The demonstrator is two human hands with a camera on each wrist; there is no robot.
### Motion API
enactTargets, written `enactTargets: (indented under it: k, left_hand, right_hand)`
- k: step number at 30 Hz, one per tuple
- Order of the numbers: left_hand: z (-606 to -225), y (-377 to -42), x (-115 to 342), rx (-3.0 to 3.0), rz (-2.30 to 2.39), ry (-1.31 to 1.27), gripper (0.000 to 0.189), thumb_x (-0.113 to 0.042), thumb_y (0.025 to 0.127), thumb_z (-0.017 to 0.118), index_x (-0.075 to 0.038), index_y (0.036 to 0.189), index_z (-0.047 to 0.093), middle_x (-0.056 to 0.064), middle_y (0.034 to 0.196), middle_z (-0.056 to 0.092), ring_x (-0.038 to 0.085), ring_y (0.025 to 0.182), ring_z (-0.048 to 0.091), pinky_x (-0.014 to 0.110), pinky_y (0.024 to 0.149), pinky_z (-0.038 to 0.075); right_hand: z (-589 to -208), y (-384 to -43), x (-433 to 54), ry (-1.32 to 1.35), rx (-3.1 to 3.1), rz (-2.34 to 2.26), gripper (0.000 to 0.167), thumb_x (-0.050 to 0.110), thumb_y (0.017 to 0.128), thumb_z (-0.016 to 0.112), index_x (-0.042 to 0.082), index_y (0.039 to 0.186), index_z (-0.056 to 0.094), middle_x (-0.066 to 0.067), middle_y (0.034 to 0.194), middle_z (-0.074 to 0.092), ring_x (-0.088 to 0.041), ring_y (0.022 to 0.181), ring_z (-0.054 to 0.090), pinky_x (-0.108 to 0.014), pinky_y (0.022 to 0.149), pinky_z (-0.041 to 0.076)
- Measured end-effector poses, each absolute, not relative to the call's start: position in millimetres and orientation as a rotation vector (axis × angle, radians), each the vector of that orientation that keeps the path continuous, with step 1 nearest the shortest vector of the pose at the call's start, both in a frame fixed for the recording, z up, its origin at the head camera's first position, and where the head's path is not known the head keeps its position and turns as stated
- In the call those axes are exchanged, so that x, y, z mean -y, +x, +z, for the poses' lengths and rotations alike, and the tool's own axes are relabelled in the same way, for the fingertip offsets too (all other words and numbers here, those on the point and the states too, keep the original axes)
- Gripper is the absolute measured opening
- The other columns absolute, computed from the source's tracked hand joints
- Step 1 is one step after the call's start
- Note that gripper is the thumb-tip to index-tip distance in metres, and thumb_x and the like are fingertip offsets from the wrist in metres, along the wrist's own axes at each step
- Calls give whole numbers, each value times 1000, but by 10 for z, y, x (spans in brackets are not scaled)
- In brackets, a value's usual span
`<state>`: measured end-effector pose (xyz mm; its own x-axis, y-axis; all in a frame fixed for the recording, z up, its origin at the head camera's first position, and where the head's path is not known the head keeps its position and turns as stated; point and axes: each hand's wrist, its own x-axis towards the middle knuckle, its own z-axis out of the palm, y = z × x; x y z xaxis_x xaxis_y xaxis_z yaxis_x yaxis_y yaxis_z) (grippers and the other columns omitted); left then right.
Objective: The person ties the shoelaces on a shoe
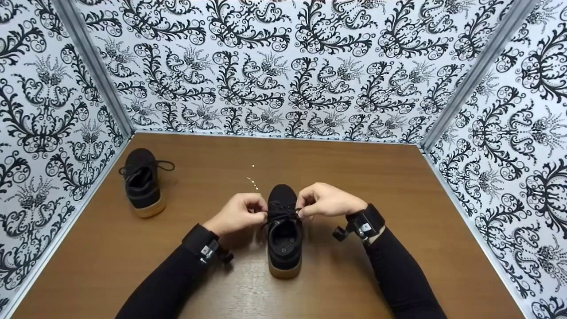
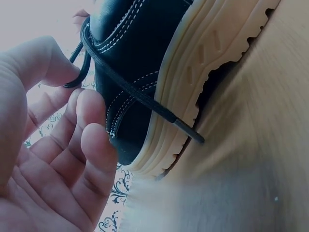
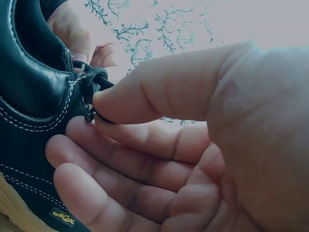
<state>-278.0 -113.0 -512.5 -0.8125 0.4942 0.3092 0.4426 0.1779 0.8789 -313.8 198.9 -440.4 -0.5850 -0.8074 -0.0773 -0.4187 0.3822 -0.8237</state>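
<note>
A black shoe (image 1: 285, 257) with a tan sole stands upright in mid-table, its toe pointing away from me. My left hand (image 1: 239, 214), at the shoe's left side, pinches a loop of black shoelace (image 2: 120, 79) between thumb and forefinger. The lace's tipped end hangs down across the tan sole (image 2: 193, 72). On the other side my right hand (image 1: 325, 201) pinches lace (image 3: 95, 79) close to the knot, between thumb and forefinger. Its other fingers (image 3: 82, 191) lie loosely curled beside the shoe's dark upper. Part of the lacing is hidden by the fingers.
A second black shoe (image 1: 144, 186) stands at the table's far left, a lace loop sticking out to its right. Patterned panels (image 1: 266, 66) wall the brown table (image 1: 354, 164) at the back and sides. Small light specks (image 1: 253, 180) show on the tabletop beyond my left hand.
</note>
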Motion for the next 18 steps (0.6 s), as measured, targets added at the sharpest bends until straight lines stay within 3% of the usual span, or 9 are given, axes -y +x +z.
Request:
enactTargets:
  k: [3,7,13,16,18]
  left_hand:
    - [-5118,-2772,1123,-2344,1755,922,4,0,92,76,-4,94,76,-4,81,69,9,67,60,21,58,48]
    - [-5107,-2749,1106,-2283,1774,893,5,-4,96,74,0,99,75,-2,78,70,11,63,61,23,54,50]
    - [-5092,-2716,1076,-2271,1765,865,5,-1,98,74,-3,102,75,-1,78,69,21,65,64,26,54,52]
    - [-5086,-2705,1053,-2266,1755,870,4,-5,100,76,-6,104,76,-1,80,69,28,67,65,26,55,53]
    - [-5078,-2696,1034,-2265,1754,878,4,-9,103,78,-7,105,76,0,82,69,32,68,65,25,55,53]
  right_hand:
    - [-4404,-3133,-1981,-1023,-2168,-1136,7,12,98,78,6,99,80,-26,95,78,-52,79,74,-56,72,65]
    - [-4410,-3133,-1971,-1001,-2160,-1184,7,14,97,83,8,100,81,-18,92,80,-45,77,75,-53,70,66]
    - [-4411,-3136,-1963,-1002,-2171,-1188,12,12,93,90,12,101,81,-6,90,81,-56,87,75,-56,75,66]
    - [-4416,-3143,-1967,-1000,-2212,-1152,12,10,92,90,12,101,81,-3,90,81,-51,87,77,-60,78,65]
    - [-4417,-3147,-1971,-998,-2255,-1118,12,10,92,90,13,100,81,-2,89,81,-43,85,78,-56,76,66]
